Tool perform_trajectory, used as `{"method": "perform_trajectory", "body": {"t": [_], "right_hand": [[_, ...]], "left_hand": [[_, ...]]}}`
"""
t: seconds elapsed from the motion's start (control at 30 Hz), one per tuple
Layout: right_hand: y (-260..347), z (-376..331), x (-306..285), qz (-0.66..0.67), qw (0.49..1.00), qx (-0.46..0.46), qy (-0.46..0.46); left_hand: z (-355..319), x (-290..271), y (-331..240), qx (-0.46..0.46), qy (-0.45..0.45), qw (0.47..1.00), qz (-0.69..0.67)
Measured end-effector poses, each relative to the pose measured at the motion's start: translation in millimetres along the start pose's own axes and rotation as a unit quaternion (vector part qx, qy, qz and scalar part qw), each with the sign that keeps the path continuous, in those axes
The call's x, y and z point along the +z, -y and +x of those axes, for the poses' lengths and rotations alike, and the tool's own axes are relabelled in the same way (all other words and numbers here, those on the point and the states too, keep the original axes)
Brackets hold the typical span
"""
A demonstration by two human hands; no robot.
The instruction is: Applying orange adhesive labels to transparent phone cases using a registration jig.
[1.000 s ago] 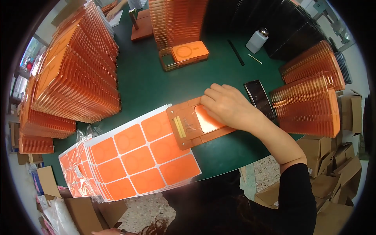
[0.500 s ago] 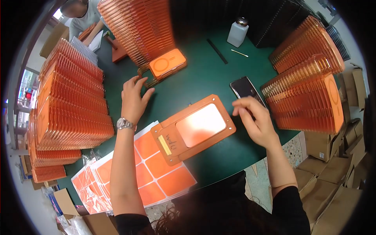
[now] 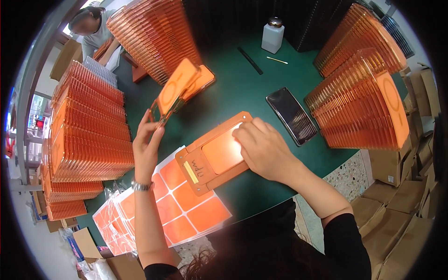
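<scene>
My left hand (image 3: pixel 146 147) pinches the near end of an orange phone case (image 3: pixel 173 91) with a ring on its back, holding it tilted above the table. Another orange case (image 3: pixel 205 78) lies partly behind it. Over the orange-brown fixture (image 3: pixel 201 180), my right hand (image 3: pixel 267 151) bends down with its fingers curled at the far right end of a glossy orange panel (image 3: pixel 218 156). What those fingertips hold, if anything, is hidden. A yellow strip (image 3: pixel 191 172) sits on the fixture's left end. Beneath that end lie sheets of orange rounded squares (image 3: pixel 196 212).
Tall stacks of orange cases stand at left (image 3: pixel 88 140), back (image 3: pixel 149 39) and right (image 3: pixel 359 107). A black phone (image 3: pixel 292 115), a white pump bottle (image 3: pixel 272 36), a cotton swab (image 3: pixel 277 60) and a dark strip (image 3: pixel 250 60) lie beyond. Another person (image 3: pixel 95 35) sits back left; cardboard boxes (image 3: pixel 392 200) fill the right floor.
My left hand has taken hold of a case and lifted it toward me. My right hand has moved left from beside the phone onto the fixture's panel.
</scene>
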State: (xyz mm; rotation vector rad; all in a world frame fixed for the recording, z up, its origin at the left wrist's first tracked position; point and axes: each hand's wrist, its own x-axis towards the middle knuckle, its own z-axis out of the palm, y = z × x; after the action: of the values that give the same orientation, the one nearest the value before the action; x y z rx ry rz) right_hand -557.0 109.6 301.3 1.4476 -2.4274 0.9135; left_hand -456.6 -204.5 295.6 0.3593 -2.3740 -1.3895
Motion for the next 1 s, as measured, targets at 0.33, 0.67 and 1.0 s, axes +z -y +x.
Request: {"method": "perform_trajectory", "body": {"t": [0.33,0.67,1.0], "right_hand": [[-35.4,-3.3,-3.2,0.319,0.915,0.232,-0.084],[-46.2,-0.3,6.8,0.347,0.862,0.357,0.096],[-58.0,-3.0,3.2,0.383,0.835,0.373,0.13]], "left_hand": [[-125.0,25.4,-41.8,0.054,0.054,0.984,0.16],[-133.8,44.0,-49.3,0.09,0.052,0.975,0.194],[-134.0,51.9,-55.2,-0.222,0.012,0.971,-0.092]]}}
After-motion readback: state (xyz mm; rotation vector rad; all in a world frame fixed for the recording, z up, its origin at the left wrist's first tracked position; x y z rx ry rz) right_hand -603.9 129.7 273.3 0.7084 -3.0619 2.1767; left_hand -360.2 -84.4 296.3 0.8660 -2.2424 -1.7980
